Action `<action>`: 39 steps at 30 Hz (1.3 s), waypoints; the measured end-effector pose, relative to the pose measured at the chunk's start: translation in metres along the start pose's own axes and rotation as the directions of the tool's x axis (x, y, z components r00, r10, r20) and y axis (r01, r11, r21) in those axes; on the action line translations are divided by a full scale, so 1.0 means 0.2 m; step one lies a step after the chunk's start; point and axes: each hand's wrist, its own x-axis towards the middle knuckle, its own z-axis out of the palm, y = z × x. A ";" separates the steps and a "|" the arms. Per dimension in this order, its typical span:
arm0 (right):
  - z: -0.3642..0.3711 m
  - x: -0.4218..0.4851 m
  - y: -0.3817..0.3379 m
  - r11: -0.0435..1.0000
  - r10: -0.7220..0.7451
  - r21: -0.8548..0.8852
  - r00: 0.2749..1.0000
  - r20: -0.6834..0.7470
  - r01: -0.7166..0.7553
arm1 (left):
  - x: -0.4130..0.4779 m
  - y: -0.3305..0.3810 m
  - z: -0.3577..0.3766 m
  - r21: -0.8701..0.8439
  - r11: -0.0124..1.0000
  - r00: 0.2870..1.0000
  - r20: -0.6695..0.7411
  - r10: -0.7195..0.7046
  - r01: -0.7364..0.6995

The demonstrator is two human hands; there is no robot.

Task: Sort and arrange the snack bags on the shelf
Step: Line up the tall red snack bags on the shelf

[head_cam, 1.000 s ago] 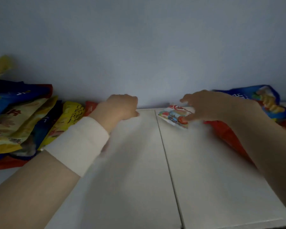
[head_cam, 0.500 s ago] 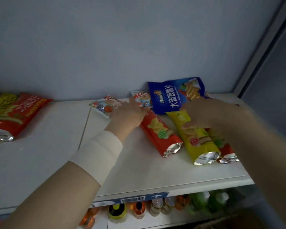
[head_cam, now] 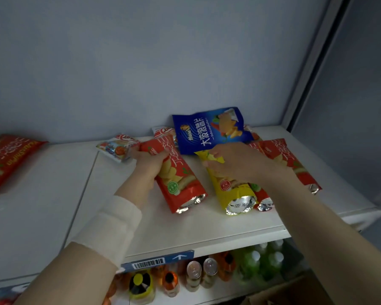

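On the white shelf [head_cam: 185,225] my left hand [head_cam: 147,166] grips the upper part of a long red chip bag [head_cam: 180,186], fingers curled round it. My right hand [head_cam: 233,164] pinches the top of a yellow chip bag [head_cam: 231,190] lying beside it. A blue chip bag [head_cam: 209,130] leans against the back wall behind both hands. More red bags [head_cam: 293,164] lie under my right wrist and to its right. A small white and red packet [head_cam: 117,147] lies at the back, left of my left hand.
A large red snack bag [head_cam: 7,159] lies at the far left of the shelf. Drink bottles and cans [head_cam: 194,276] stand on the shelf below. A grey upright post [head_cam: 312,62] bounds the shelf on the right. A barcode label [head_cam: 154,261] sits on the shelf's front edge.
The view has swung right and down from the left pile. My left hand has closed round the red bag, and my right hand has taken hold of the yellow bag's top.
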 end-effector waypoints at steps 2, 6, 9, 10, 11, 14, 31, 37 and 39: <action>0.02 -0.04 -0.02 0.944 0.008 0.331 0.998 -0.065 0.014 | -0.08 0.07 -0.07 -0.057 0.981 0.983 0.008 0.185 -0.184; 0.15 -0.09 -0.14 0.603 -0.017 0.794 0.996 -0.087 0.080 | -0.30 0.19 -0.16 -0.189 0.912 0.915 0.109 0.389 -0.365; 0.24 -0.12 -0.24 0.351 -0.090 0.931 0.993 -0.074 0.101 | -0.42 0.25 -0.17 -0.312 0.868 0.877 0.166 0.452 -0.388; 0.26 -0.12 -0.26 0.286 -0.091 0.950 0.991 -0.101 0.123 | -0.44 0.26 -0.18 -0.323 0.862 0.872 0.172 0.459 -0.390; 0.27 -0.12 -0.27 0.238 -0.088 0.962 0.989 -0.118 0.136 | -0.46 0.27 -0.18 -0.317 0.860 0.868 0.171 0.466 -0.399; 0.28 -0.12 -0.26 0.151 -0.056 0.979 0.990 -0.132 0.139 | -0.51 0.25 -0.19 -0.252 0.863 0.868 0.134 0.479 -0.438; 0.26 -0.19 -0.19 0.162 -0.143 0.967 0.974 -0.174 0.196 | -0.43 0.24 -0.20 -0.519 0.843 0.835 0.396 0.382 -0.140; 0.27 -0.18 -0.23 0.027 -0.104 0.988 0.983 -0.148 0.152 | -0.41 0.24 -0.21 -0.482 0.845 0.839 0.341 0.423 -0.230; 0.27 -0.15 -0.23 0.360 0.129 0.900 0.943 -0.308 0.245 | -0.43 0.22 -0.19 -0.415 0.861 0.866 0.265 0.425 -0.295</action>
